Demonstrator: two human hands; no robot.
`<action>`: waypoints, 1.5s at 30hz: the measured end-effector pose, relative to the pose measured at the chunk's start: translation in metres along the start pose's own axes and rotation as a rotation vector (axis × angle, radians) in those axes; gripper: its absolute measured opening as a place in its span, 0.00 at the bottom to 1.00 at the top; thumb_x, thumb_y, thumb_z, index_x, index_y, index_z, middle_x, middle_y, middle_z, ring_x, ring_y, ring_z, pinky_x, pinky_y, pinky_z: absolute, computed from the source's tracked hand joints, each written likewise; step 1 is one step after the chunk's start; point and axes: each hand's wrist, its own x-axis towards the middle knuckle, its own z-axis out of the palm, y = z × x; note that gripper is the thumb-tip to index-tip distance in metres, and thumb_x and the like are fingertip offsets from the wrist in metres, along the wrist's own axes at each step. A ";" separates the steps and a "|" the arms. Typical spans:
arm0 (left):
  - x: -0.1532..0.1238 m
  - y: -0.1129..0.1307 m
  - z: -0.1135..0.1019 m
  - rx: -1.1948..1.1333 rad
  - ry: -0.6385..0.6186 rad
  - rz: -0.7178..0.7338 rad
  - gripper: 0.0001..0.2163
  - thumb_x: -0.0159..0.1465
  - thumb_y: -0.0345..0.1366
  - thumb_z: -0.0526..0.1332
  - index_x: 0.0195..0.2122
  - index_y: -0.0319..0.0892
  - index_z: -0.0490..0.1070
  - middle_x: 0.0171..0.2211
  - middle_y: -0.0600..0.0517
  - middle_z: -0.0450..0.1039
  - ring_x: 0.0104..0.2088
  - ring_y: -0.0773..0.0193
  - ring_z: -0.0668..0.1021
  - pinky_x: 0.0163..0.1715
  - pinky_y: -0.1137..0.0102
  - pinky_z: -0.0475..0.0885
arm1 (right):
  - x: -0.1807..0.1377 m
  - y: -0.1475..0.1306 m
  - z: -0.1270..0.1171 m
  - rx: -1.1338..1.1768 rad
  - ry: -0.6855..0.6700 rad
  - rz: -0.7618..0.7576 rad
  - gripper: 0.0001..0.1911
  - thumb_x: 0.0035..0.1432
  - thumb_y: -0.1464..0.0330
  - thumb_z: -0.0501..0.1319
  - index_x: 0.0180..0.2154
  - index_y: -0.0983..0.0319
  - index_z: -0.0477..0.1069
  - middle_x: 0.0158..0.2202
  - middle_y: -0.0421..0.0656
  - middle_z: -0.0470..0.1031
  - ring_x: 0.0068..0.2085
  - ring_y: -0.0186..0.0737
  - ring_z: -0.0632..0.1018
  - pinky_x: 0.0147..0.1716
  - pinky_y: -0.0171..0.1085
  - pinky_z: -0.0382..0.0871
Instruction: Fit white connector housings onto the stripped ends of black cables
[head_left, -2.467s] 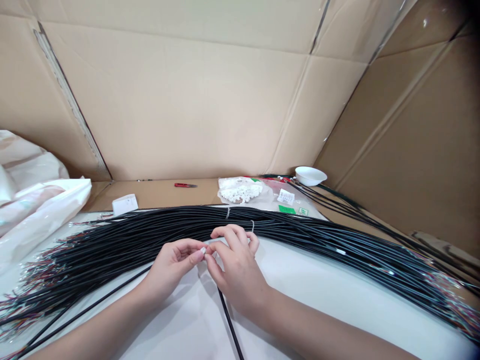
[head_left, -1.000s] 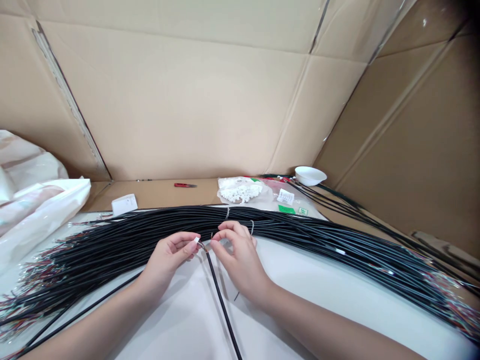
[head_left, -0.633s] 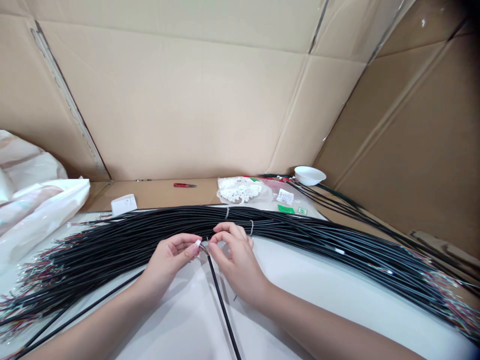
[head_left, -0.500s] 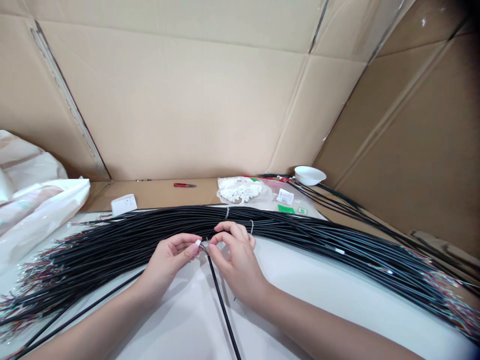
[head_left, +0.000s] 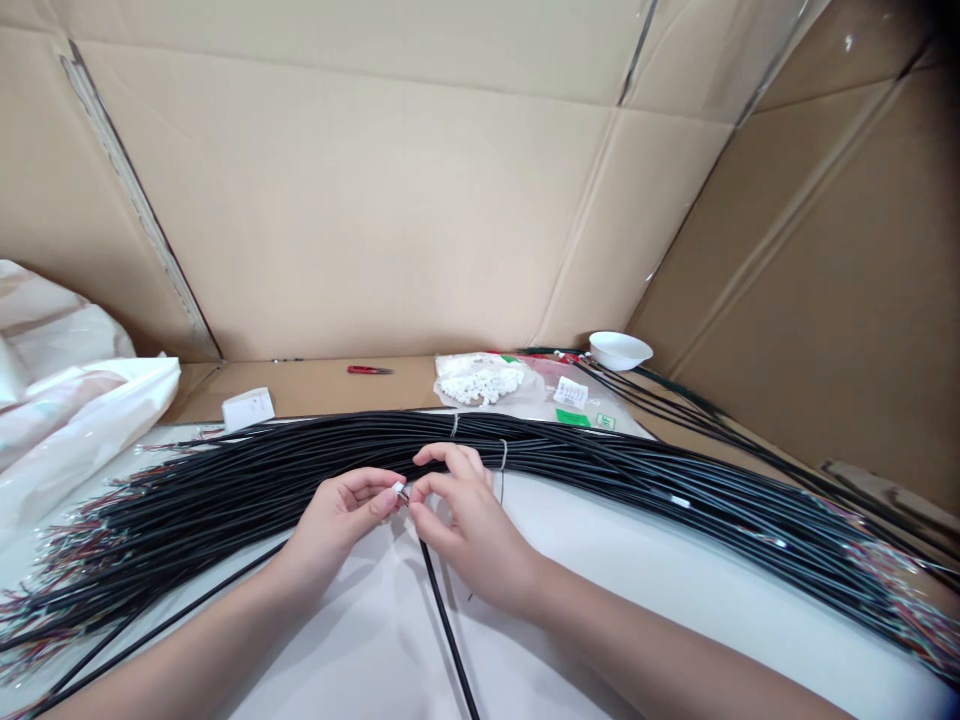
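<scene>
Left grip: my left grip [head_left: 337,515] is clamped on a small white connector [head_left: 397,488], pinched between thumb and forefinger, the other fingers curled in behind.
White connector: it sits right at my left fingertips, its white face showing between them, with the side toward my right hand facing the wires.
Thin wires: a short run of thin wires [head_left: 404,496] bridges the small gap from the connector to my right fingertips.
Right grip: my right grip [head_left: 476,525] has thumb and forefinger together on those wires, just beside the connector; which strand I pinch is too small to tell.
Black cable: one black cable [head_left: 448,630] runs from under my right fingertips down toward me, over the white worktop [head_left: 600,600]; its upper end is hidden by my thumb.
Cable bundle: just beyond both hands, a thick bundle of black cables [head_left: 360,450] arcs across.
Far side: a bag of small white pieces [head_left: 480,382] lies past the bundle, a white bowl [head_left: 620,350] to its right.
</scene>
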 end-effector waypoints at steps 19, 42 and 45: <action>0.002 0.000 -0.002 -0.031 -0.087 -0.010 0.05 0.52 0.33 0.64 0.31 0.41 0.75 0.29 0.52 0.76 0.31 0.67 0.74 0.34 0.74 0.66 | 0.004 -0.006 -0.008 0.114 -0.180 0.157 0.08 0.49 0.75 0.55 0.21 0.61 0.67 0.40 0.40 0.67 0.44 0.40 0.65 0.43 0.44 0.56; 0.000 -0.001 -0.001 -0.003 -0.095 -0.005 0.06 0.52 0.33 0.64 0.32 0.40 0.75 0.30 0.51 0.77 0.32 0.65 0.74 0.35 0.73 0.67 | -0.007 0.001 0.012 -0.230 0.200 -0.119 0.03 0.47 0.75 0.58 0.23 0.63 0.67 0.37 0.41 0.68 0.43 0.41 0.65 0.40 0.43 0.48; 0.000 -0.001 -0.001 0.011 -0.098 0.001 0.05 0.53 0.33 0.63 0.32 0.40 0.75 0.30 0.51 0.77 0.32 0.65 0.74 0.35 0.73 0.68 | -0.007 0.002 0.014 -0.276 0.240 -0.181 0.03 0.49 0.74 0.58 0.24 0.63 0.66 0.37 0.41 0.69 0.43 0.41 0.65 0.40 0.43 0.48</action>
